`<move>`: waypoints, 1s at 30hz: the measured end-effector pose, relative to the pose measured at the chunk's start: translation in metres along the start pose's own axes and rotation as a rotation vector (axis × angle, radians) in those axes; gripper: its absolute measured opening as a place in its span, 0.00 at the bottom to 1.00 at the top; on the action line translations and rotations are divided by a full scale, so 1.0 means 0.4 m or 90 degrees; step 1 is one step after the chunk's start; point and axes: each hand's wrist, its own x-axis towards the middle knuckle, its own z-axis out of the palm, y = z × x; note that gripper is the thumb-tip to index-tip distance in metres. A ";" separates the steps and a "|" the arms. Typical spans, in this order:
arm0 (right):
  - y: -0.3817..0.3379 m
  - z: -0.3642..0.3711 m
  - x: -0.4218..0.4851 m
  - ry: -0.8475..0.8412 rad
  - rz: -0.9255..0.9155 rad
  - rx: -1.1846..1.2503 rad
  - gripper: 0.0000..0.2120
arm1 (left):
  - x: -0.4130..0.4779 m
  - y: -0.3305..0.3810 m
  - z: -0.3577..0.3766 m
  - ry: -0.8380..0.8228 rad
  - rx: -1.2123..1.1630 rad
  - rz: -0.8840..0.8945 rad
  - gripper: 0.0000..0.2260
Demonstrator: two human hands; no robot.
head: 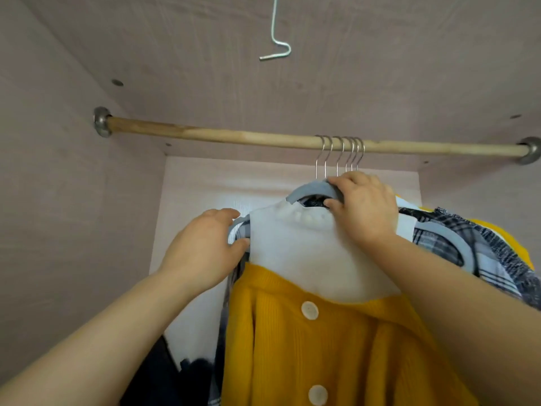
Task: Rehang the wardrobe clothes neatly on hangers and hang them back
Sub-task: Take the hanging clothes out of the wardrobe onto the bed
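The right hand (363, 209) is wrapping its grip round the neck of a grey curved hanger (311, 190), centre frame. The left hand (205, 247) is pinching its left shoulder. A mustard-yellow knitted cardigan with white collar (292, 347) is draping directly below both, beneath the wooden rod (234, 139).

A bent wire hook (274, 22) hung from above against the wardrobe's pinkish wood-grain top panel (380, 83). Round metal sockets sat on the left (101, 121) and right (530, 150) side walls. A paler back panel (205, 186) stood behind.
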 end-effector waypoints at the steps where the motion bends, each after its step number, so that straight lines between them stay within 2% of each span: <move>1: 0.006 0.011 0.003 0.010 -0.007 0.006 0.18 | 0.005 -0.002 0.002 0.003 0.010 0.003 0.22; 7: 0.030 0.050 0.026 0.076 -0.069 0.072 0.15 | 0.053 0.008 -0.002 0.029 0.037 0.002 0.24; 14: -0.015 0.038 0.093 0.118 -0.083 0.160 0.13 | 0.091 0.033 -0.041 0.116 0.042 -0.001 0.23; 17: -0.067 0.014 0.089 0.162 -0.136 0.237 0.14 | 0.064 0.032 -0.065 0.167 0.054 0.000 0.22; 20: -0.143 -0.007 0.036 0.191 -0.202 0.314 0.14 | -0.004 0.024 -0.090 0.216 0.050 -0.006 0.21; 25: -0.270 -0.025 -0.121 0.213 -0.292 0.446 0.13 | -0.229 -0.014 -0.107 0.262 0.067 -0.093 0.18; 30: -0.373 -0.018 -0.344 0.145 -0.312 0.606 0.14 | -0.510 -0.019 -0.137 0.284 0.146 -0.182 0.16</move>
